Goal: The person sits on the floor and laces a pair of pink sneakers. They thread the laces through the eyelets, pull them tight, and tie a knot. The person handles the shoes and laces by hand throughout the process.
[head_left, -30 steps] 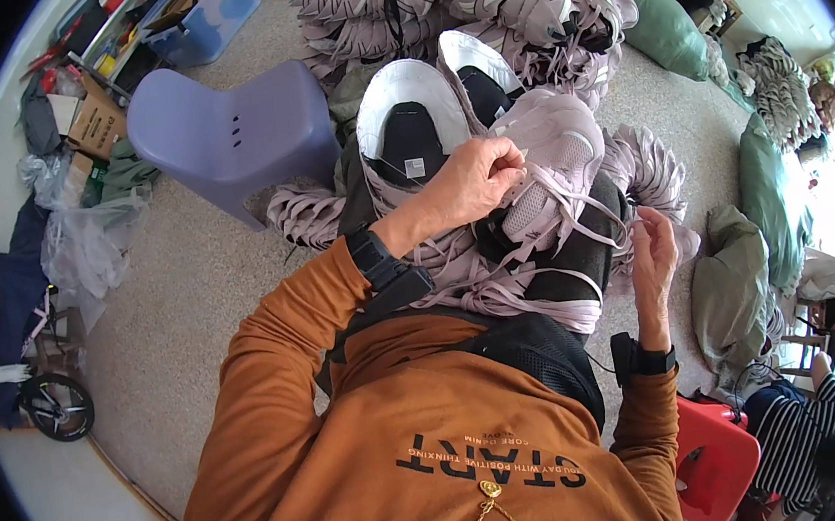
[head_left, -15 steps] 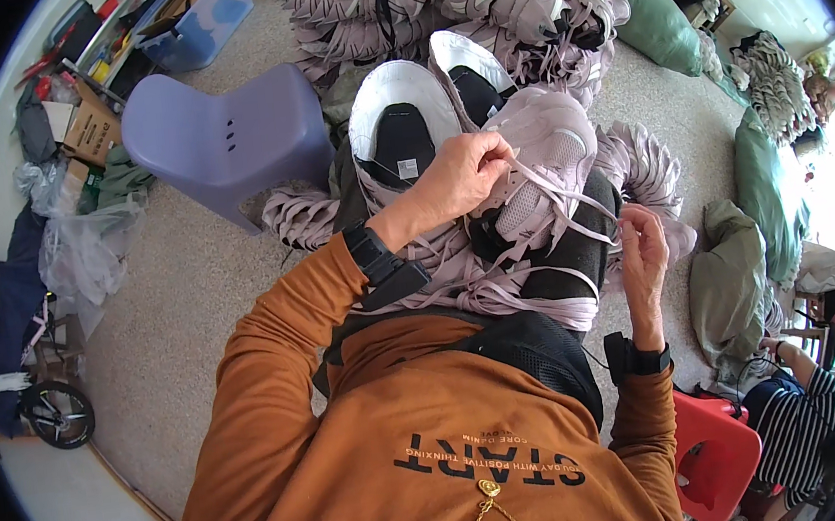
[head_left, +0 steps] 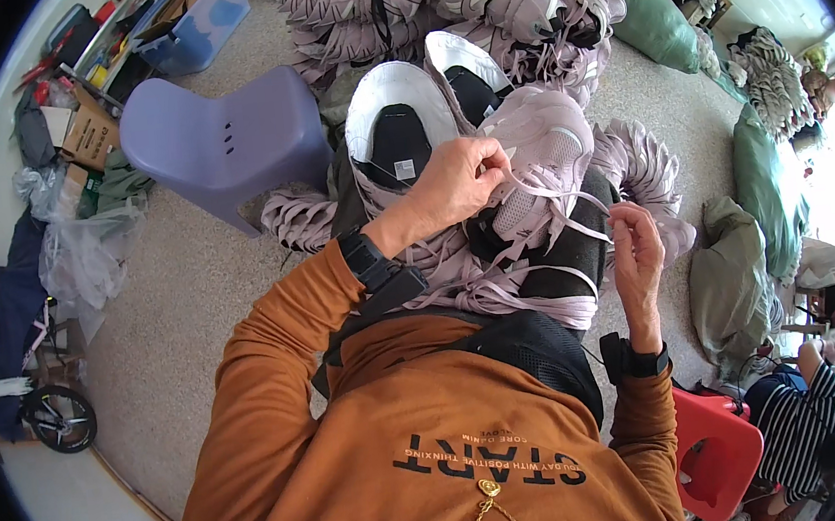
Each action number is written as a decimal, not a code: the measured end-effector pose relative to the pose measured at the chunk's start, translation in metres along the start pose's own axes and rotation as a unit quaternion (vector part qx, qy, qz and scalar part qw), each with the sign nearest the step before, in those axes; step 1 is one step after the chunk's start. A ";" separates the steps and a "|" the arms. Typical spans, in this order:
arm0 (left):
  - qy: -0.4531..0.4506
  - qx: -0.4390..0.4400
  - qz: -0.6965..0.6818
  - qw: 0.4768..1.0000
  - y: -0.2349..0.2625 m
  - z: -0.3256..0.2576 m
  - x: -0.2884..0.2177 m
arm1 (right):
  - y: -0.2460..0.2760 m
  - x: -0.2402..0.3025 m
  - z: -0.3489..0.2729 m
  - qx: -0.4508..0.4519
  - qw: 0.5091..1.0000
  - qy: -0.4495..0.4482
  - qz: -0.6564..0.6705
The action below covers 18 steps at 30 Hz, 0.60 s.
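Observation:
Across my lap lies a pale pink-lilac sneaker upper (head_left: 548, 132) with a mesh toe. A pink shoelace (head_left: 557, 193) runs over it, between my two hands. My left hand (head_left: 458, 181) is closed in a pinch on the lace at the upper's left side. To the right of the upper, my right hand (head_left: 635, 248) pinches the lace's other stretch between thumb and fingers. Just beyond my left hand stand more uppers with white linings, one (head_left: 401, 111) with a black insole inside. A bundle of loose pink laces (head_left: 511, 292) rests on my lap nearest my body.
Stacked pink uppers (head_left: 358, 10) are piled ahead of me. A purple plastic chair (head_left: 224, 128) stands left, and a red stool (head_left: 717, 448) is at the lower right. Green sacks (head_left: 651, 22) lie along the right side. A person in a striped top (head_left: 805, 424) sits near the stool.
Both hands keep their pinch on the lace. My right hand has shifted slightly left, and my left hand has dipped a little. The upper has barely moved.

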<state>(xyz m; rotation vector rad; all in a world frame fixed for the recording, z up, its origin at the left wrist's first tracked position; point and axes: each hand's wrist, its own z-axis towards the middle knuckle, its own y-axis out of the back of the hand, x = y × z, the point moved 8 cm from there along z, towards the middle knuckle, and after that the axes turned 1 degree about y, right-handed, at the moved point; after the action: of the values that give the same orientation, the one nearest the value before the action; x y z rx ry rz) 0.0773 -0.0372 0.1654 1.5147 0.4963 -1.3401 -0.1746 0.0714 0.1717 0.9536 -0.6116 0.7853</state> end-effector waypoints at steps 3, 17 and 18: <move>-0.014 -0.026 0.040 0.999 0.000 -0.004 -0.005 | -0.022 0.012 -0.005 0.108 0.987 -0.067 0.094; -0.214 -0.165 0.276 0.922 -0.022 -0.049 -0.025 | -0.101 0.077 0.025 0.220 0.947 0.157 -0.173; -0.218 -0.163 0.282 0.920 -0.023 -0.048 -0.025 | -0.102 0.078 0.025 0.217 0.944 0.168 -0.184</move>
<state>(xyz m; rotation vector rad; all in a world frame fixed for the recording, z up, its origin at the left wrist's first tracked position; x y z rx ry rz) 0.0740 0.0213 0.1729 0.9379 -0.0171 -1.0247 -0.0504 0.0384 0.1934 1.2558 0.0499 0.7322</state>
